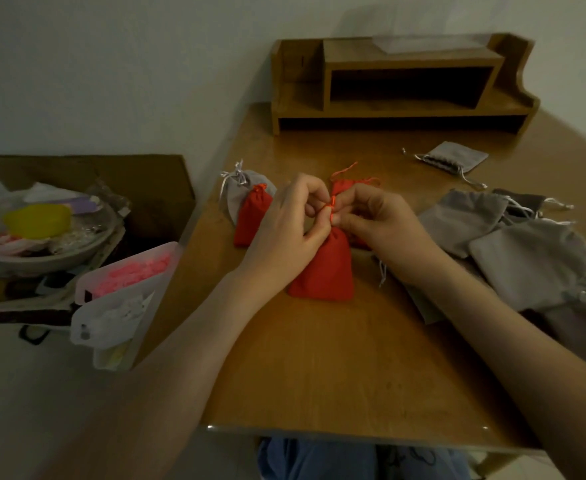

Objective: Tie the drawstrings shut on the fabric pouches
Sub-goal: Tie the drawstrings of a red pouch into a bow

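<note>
A red fabric pouch (pixel 326 268) lies in the middle of the wooden table (pixel 336 368). My left hand (pixel 284 230) and my right hand (pixel 378 223) meet above its neck, and each pinches the red drawstring (pixel 331 204). A second red pouch (pixel 251 216) with its top cinched lies to the left, against a grey pouch (pixel 236 192) with a tied white string. A third red pouch (pixel 348 184) shows partly behind my right hand.
Several grey pouches (pixel 526 258) are piled at the right, and one more grey pouch (pixel 452 157) lies further back. A wooden desk shelf (pixel 402 84) stands at the rear. Left of the table are a cardboard box (pixel 87 216) of clutter and a clear plastic bin (pixel 125 299).
</note>
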### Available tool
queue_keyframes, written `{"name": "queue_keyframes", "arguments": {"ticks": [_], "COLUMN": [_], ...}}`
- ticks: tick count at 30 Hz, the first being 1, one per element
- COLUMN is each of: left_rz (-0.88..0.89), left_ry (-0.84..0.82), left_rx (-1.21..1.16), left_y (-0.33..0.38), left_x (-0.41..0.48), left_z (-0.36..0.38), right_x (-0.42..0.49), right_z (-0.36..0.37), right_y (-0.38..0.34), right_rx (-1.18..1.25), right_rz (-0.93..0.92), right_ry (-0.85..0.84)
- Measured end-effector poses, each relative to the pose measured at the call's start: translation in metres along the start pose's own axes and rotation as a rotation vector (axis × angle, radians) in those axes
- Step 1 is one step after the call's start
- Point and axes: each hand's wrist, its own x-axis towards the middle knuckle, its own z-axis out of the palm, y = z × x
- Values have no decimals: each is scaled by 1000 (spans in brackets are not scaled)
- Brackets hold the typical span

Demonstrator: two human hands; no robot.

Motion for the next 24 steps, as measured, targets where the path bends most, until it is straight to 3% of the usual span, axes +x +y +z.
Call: {"name": "queue_keyframes", "arguments": {"ticks": [5,14,19,24], "left_rz": [-21,-55,-84,-107], "left_ry": [34,-12,7,-1], "left_rx": [-51,-44,-93,-200], "left_y": [3,2,1,1], "left_x": [1,1,2,4], "left_z": [0,-2,-3,-3], "right_x": [1,2,1,2], "right_z": [0,2,-2,-2], "right_y": [1,4,1,1], "right_rx": [172,-140,-2,36], "right_rz": [4,-111,-87,-96], "right_ry": [-2,110,12,21]}}
